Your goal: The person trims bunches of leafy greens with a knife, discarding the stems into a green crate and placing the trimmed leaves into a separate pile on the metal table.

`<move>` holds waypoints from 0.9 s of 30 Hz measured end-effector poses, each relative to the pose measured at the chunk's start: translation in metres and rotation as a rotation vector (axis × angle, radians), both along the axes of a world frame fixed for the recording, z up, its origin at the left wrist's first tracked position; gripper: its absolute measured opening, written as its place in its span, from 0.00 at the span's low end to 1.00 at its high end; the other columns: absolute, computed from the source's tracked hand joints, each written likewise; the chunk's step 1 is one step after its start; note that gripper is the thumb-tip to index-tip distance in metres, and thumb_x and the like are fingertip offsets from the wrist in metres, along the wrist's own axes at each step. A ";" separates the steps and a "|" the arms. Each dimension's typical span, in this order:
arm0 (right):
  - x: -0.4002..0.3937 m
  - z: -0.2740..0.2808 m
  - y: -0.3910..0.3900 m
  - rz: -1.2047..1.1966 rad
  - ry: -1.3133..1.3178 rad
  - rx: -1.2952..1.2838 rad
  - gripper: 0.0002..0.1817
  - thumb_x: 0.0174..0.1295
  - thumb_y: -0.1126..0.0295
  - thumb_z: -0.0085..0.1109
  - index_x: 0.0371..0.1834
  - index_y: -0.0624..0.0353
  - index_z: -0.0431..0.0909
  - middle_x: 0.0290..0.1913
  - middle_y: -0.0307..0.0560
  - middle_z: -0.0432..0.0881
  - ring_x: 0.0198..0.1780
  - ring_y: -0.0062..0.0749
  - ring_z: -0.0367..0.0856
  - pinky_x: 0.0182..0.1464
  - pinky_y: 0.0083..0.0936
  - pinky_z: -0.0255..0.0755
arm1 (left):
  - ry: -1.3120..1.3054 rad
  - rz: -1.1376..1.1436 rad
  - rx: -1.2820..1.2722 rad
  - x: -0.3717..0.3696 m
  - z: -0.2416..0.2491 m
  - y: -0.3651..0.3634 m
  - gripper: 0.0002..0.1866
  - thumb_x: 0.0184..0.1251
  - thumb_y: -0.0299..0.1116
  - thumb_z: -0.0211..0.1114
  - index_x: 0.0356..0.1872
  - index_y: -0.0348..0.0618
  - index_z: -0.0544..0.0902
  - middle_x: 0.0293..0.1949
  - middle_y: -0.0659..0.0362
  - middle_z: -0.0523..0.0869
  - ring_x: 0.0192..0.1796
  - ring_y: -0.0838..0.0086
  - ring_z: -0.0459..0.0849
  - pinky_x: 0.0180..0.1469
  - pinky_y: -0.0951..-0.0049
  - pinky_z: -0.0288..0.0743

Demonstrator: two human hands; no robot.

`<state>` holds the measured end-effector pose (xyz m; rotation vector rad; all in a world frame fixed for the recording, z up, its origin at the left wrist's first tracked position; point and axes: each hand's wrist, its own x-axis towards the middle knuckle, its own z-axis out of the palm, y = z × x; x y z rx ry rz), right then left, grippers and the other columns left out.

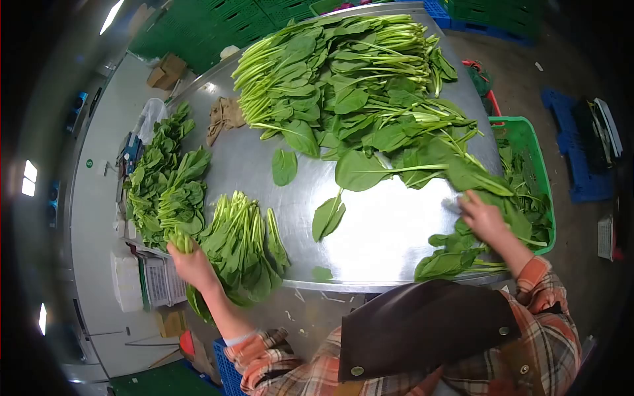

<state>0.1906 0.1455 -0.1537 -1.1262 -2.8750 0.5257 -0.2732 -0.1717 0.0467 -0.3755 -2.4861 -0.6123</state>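
Note:
My left hand (191, 265) is closed around the pale stems of a bunch of leafy greens (181, 243) at the table's near left edge; the leaves hang down below the fist. Right beside it lies a loose bundle of leafy greens (236, 228), stems pointing away. On the other side, my right hand (483, 221) is over the metal table (300, 201), fingers bent. A small blurred, shiny patch shows at its fingertips, and what it grips I cannot make out. Near this hand lie leafy stalks (449, 254) and large single leaves (363, 171).
A big heap of leafy greens (343, 79) covers the far side. More bunches (162, 175) sit at the left beside a blue device (132, 150). A brown cloth (224, 117) lies nearby. At the right stands a green crate (543, 168) holding leaves.

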 end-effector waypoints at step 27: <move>-0.137 0.001 0.128 -0.097 0.320 0.021 0.10 0.54 0.71 0.55 0.39 0.61 0.76 0.37 0.55 0.79 0.39 0.54 0.79 0.40 0.44 0.74 | -0.407 -0.982 0.010 0.110 -0.134 0.115 0.09 0.58 0.25 0.63 0.40 0.38 0.82 0.40 0.52 0.84 0.47 0.57 0.79 0.63 0.54 0.62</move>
